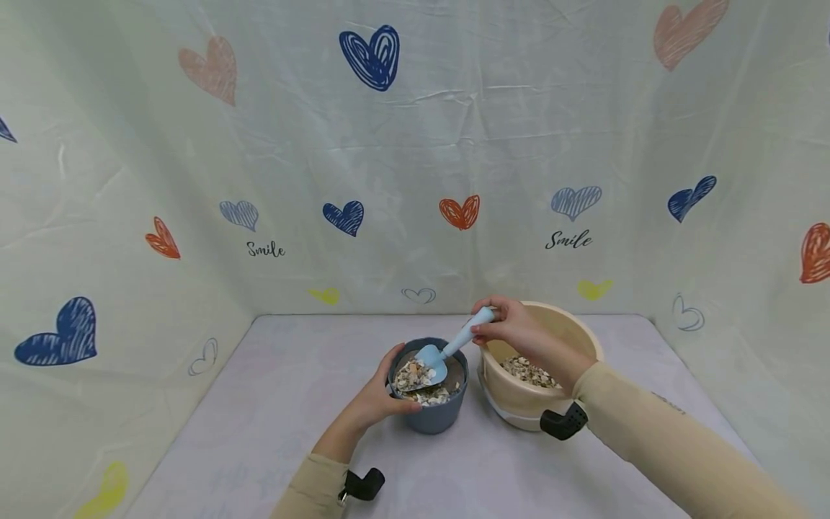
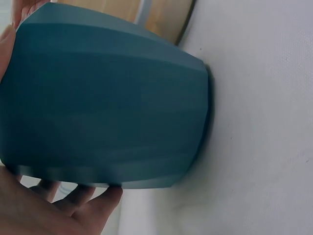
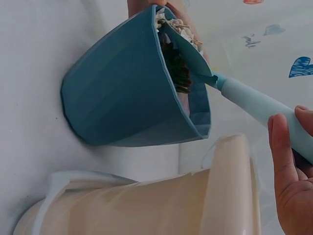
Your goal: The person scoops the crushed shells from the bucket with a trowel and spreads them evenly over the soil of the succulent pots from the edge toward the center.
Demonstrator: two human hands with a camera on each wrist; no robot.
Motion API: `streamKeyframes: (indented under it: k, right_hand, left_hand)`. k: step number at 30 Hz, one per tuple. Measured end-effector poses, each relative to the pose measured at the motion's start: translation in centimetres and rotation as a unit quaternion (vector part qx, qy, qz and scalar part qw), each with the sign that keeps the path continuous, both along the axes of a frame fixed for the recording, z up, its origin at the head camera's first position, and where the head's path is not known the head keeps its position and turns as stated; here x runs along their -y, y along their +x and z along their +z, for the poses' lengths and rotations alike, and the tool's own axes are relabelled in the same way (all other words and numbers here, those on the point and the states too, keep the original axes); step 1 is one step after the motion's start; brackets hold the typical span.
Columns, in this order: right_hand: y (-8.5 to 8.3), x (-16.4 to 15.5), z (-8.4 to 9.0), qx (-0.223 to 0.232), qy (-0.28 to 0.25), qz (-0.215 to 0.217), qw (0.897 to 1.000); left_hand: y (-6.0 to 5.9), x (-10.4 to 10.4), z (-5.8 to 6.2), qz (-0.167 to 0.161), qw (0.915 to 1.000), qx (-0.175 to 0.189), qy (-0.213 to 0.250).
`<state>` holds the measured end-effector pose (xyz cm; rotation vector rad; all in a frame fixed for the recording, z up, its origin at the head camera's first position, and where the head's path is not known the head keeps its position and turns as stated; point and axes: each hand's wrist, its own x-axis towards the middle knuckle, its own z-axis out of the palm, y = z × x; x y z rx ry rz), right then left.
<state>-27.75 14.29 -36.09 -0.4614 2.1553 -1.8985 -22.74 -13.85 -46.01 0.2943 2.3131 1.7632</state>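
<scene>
A blue-grey plant pot (image 1: pixel 434 418) stands upright on the table, and my left hand (image 1: pixel 379 395) holds it, thumb near the front and fingers along the left side. The left wrist view shows the fingertips (image 2: pixel 110 193) against the pot's wall (image 2: pixel 107 107). My right hand (image 1: pixel 515 328) grips the handle of a light blue trowel (image 1: pixel 463 335). Its blade, loaded with pale gritty pebbles (image 1: pixel 413 375), is over the pot's opening. Inside the pot, the right wrist view reveals a dark green plant (image 3: pixel 177 68), mostly hidden from the head view by the blade.
Right of the pot stands a larger cream planter (image 1: pixel 519 393) on a pale saucer (image 1: pixel 509 414), part-filled with loose pebbles (image 1: pixel 528 371). The right forearm reaches across its rim. A hanging sheet with hearts (image 1: pixel 415 158) encloses the back and sides of the pale table (image 1: pixel 292 360).
</scene>
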Motion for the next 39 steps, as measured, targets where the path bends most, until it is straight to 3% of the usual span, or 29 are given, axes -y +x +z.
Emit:
streamKeyframes:
  k: [39]
  right_hand:
    - [0.0, 1.6, 1.9, -0.068, 0.029, 0.021, 0.997]
  left_hand:
    - [1.7, -1.6, -0.2, 0.060, 0.9969, -0.009, 0.051]
